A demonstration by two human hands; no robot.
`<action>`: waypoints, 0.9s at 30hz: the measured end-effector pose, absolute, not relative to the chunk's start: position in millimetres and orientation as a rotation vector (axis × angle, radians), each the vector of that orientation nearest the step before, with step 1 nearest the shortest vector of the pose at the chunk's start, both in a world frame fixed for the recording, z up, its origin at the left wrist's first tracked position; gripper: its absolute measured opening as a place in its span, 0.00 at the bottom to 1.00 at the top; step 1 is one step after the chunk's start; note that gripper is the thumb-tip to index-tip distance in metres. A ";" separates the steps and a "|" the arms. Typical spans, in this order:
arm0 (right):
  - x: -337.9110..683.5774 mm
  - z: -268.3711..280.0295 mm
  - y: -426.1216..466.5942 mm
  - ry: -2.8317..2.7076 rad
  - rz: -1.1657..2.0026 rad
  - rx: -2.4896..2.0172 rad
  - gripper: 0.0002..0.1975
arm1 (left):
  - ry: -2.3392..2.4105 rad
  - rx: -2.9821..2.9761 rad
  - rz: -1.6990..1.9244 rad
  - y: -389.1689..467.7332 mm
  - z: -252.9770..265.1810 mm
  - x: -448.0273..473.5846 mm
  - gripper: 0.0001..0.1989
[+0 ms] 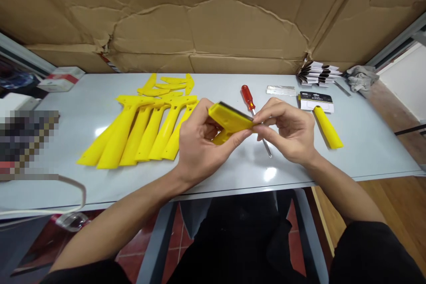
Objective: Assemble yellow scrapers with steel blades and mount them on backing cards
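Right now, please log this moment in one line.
left hand: holds yellow dark-edged plastic tool | right hand: pinches tool's end | nearby: red-handled metal screwdriver

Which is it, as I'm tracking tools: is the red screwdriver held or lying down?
Lying down: the red screwdriver rests on the table, while left hand and right hand hold a yellow piece.

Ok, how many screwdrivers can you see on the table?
1. The red-handled screwdriver lies on the table, left of the flat silvery strip, its shaft partly covered by the right hand. Any others hidden under things wouldn't show.
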State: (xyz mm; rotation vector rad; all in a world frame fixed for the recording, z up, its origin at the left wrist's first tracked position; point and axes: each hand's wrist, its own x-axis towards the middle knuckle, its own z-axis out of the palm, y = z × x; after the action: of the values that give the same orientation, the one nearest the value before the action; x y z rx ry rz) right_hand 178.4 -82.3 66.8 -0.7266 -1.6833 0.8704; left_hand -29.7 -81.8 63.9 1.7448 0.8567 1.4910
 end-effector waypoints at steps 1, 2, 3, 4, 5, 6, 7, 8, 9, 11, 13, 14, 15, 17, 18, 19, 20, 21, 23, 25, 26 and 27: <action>184.1 67.9 -78.1 -1.713 0.902 -0.715 0.15 | 0.830 1.826 1.544 -82.3 61.6 -31.7 0.19; 190.5 68.2 -72.2 -1.729 0.934 -0.731 0.18 | 0.770 1.933 1.589 -81.5 59.2 -34.1 0.18; 197.1 67.2 -65.0 -1.736 0.949 -0.787 0.20 | 0.687 2.064 1.614 -79.4 56.7 -36.5 0.17; 203.1 64.8 -57.0 -1.738 0.924 -0.876 0.23 | 0.562 2.224 1.629 -76.4 54.4 -38.9 0.15; 207.9 60.9 -48.6 -1.747 0.849 -1.000 0.25 | 0.432 2.394 1.559 -72.7 52.4 -40.8 0.12; 211.0 55.9 -40.6 -1.778 0.744 -1.134 0.26 | 0.316 2.563 1.491 -68.9 51.0 -42.2 0.09; 211.9 50.0 -33.3 -1.827 0.646 -1.262 0.27 | 0.215 2.721 1.470 -65.2 50.0 -42.8 0.07; 210.7 43.7 -27.2 -1.887 0.572 -1.381 0.27 | 0.121 2.855 1.478 -62.1 49.3 -42.7 0.06; 207.6 37.5 -22.3 -1.951 0.520 -1.478 0.27 | 0.037 2.966 1.505 -59.5 48.6 -42.0 0.06; 197.8 26.5 -15.7 -2.053 0.458 -1.612 0.31 | -0.084 3.116 1.533 -55.7 46.2 -40.0 0.06; 188.7 18.5 -11.3 -2.118 0.438 -1.654 0.35 | -0.107 3.149 1.468 -52.5 41.8 -39.5 0.06; 186.3 15.8 -9.2 -2.124 0.457 -1.639 0.37 | -0.084 3.114 1.408 -50.7 39.0 -40.1 0.07; 186.1 13.9 -6.9 -2.104 0.507 -1.608 0.38 | -0.043 3.052 1.334 -48.7 36.0 -41.3 0.08; 193.2 13.7 -1.8 -1.982 0.716 -1.509 0.40 | 0.051 2.912 1.189 -44.4 30.6 -44.5 0.11; 200.1 15.8 0.5 -1.896 0.849 -1.443 0.42 | 0.087 2.860 1.135 -42.4 28.6 -46.0 0.11; 208.8 19.4 2.3 -1.807 0.974 -1.367 0.45 | 0.111 2.828 1.101 -40.6 27.0 -47.2 0.11; 218.5 24.3 3.4 -1.731 1.076 -1.285 0.49 | 0.123 2.816 1.086 -39.2 25.8 -48.0 0.11; 228.4 30.3 3.7 -1.671 1.146 -1.209 0.53 | 0.126 2.820 1.078 -38.1 25.0 -48.3 0.11; 246.0 42.2 2.3 -1.592 1.181 -1.110 0.59 | 0.097 2.863 1.087 -36.8 23.5 -47.6 0.11; 257.0 49.3 0.2 -1.515 1.196 -1.107 0.60 | 0.063 2.960 1.116 -35.8 21.8 -45.8 0.11; 259.5 50.1 -0.5 -1.483 1.221 -1.122 0.60 | 0.047 3.028 1.136 -35.3 20.9 -44.8 0.11; 260.3 49.1 -0.9 -1.464 1.246 -1.133 0.62 | 0.034 3.097 1.156 -34.7 20.1 -43.8 0.10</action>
State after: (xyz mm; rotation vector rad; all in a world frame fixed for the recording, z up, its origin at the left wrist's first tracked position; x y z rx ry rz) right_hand 260.3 -0.9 49.1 -1.1327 -1.4642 1.2462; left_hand -43.8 -34.7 20.1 3.0972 0.0340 1.1564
